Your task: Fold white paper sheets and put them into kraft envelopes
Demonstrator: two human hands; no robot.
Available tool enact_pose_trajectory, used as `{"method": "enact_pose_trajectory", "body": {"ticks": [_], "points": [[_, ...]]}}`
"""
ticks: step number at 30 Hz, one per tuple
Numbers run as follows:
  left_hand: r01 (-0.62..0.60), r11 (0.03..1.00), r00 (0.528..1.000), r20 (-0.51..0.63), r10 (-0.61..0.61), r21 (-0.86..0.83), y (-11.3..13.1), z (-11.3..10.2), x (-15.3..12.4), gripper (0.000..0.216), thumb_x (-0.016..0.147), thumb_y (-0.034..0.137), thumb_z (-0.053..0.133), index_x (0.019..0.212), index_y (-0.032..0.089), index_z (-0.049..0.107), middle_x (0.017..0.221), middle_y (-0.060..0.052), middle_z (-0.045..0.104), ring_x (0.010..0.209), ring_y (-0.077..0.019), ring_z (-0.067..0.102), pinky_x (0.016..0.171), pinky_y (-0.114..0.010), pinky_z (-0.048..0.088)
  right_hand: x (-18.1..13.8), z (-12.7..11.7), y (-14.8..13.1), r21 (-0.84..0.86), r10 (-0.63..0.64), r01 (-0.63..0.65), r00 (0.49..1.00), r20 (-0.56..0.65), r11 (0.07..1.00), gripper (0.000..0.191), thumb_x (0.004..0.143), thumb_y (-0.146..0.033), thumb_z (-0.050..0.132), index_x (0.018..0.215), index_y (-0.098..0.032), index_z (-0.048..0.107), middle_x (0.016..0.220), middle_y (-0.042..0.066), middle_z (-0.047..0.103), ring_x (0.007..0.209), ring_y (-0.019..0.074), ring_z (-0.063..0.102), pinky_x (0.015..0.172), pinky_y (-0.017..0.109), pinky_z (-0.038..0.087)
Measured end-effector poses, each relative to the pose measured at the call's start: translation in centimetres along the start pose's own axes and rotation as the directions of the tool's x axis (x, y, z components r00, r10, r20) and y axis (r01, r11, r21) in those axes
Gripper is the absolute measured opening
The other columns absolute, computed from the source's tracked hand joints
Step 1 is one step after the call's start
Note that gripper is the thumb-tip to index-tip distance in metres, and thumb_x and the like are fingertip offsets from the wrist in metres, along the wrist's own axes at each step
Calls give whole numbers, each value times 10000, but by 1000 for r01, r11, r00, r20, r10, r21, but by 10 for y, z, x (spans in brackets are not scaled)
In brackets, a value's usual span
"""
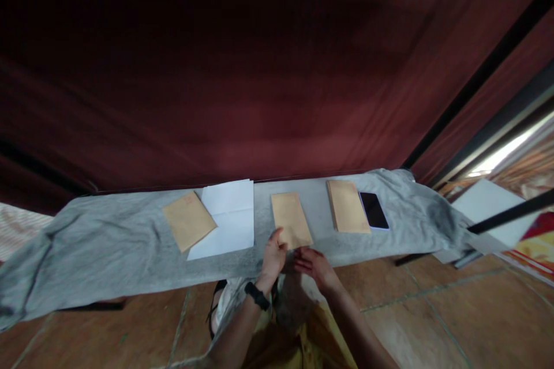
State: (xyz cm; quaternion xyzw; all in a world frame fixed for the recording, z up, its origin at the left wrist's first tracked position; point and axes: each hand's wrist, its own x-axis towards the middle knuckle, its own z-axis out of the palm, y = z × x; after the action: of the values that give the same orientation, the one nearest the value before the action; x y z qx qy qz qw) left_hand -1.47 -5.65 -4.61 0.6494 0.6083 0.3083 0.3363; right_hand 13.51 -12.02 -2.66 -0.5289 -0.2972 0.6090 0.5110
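A tan envelope (291, 219) lies in the middle of a low bench covered by a grey cloth (108, 253). My left hand (272, 259) touches its near left corner, thumb up and fingers curled. My right hand (314, 264) hovers just below its near edge, fingers stretched toward the left hand and holding nothing I can see. A black watch (257, 295) is on my left wrist. Another tan envelope (188, 220) lies to the left, overlapping a white sheet of paper (229, 219).
A stack of tan envelopes (347, 206) and a black phone (374, 210) lie on the right of the bench. A dark red curtain (242, 69) hangs behind. A white board (489, 207) leans at the right. The floor is tiled brown (433, 311).
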Motion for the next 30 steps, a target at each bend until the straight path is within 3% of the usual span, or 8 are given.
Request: {"method": "enact_pose_trajectory", "body": {"ticks": [3,6,9,12,15,23,27,30], "points": [[-47,991,998,45,42,128,0,-10,-2,557,757,57,489,1286,184,612,1205,-103,702,1132,-254,650,1058,-441,500,-7,-16,-3,-379,-238,232,971,32,896,398,930,-486,495,1056,-172,706,1049,143,749,931,285,722,847,498,592],[-56,959,998,46,45,276,6,-16,-13,557,814,74,455,1357,137,566,1295,-165,640,1164,-283,629,1057,-466,489,-9,-20,-2,-720,-500,533,815,294,444,420,998,-356,426,1332,-193,621,1414,126,599,1341,281,525,1151,533,390],[-92,891,989,-63,134,445,15,-14,-18,525,915,179,446,1438,169,496,1482,-184,495,1349,-356,484,1119,-563,394,-8,-19,5,-809,-491,580,735,468,99,488,991,-293,472,1465,-180,496,1531,124,478,1432,282,416,1212,548,278],[-259,811,958,36,283,525,22,-2,-2,515,977,294,432,1483,193,445,1606,-140,355,1494,-345,280,1198,-572,268,-6,-19,13,-834,-488,547,711,506,-67,527,983,-290,501,1488,-146,457,1526,139,481,1430,275,414,1212,519,281],[-387,747,921,188,341,541,26,14,32,538,1004,374,400,1511,195,408,1619,-100,349,1519,-290,240,1230,-537,220,-5,-21,16,-825,-483,545,688,541,-148,515,992,-303,489,1479,-135,467,1497,136,517,1419,265,426,1206,494,291],[-438,694,899,261,353,571,36,28,119,577,1030,465,296,1545,215,365,1618,-61,352,1531,-234,218,1256,-512,121,-5,-21,12,-825,-478,535,685,550,-183,612,1005,-332,476,1575,-200,298,1582,92,406,1443,262,395,1200,472,286],[-449,688,893,285,347,570,34,26,125,585,1027,467,315,1552,210,353,1605,-76,374,1520,-246,250,1252,-524,114,-6,-20,11,-830,-475,535,695,540,-160,612,1003,-306,467,1580,-208,286,1581,97,406,1437,264,405,1196,478,284],[-542,652,841,349,414,530,27,21,110,575,1034,459,318,1550,208,352,1613,-78,356,1514,-227,268,1254,-497,124,-4,-22,13,-831,-461,538,707,536,-142,599,995,-273,459,1569,-192,310,1575,117,414,1432,275,412,1189,497,291]]}}
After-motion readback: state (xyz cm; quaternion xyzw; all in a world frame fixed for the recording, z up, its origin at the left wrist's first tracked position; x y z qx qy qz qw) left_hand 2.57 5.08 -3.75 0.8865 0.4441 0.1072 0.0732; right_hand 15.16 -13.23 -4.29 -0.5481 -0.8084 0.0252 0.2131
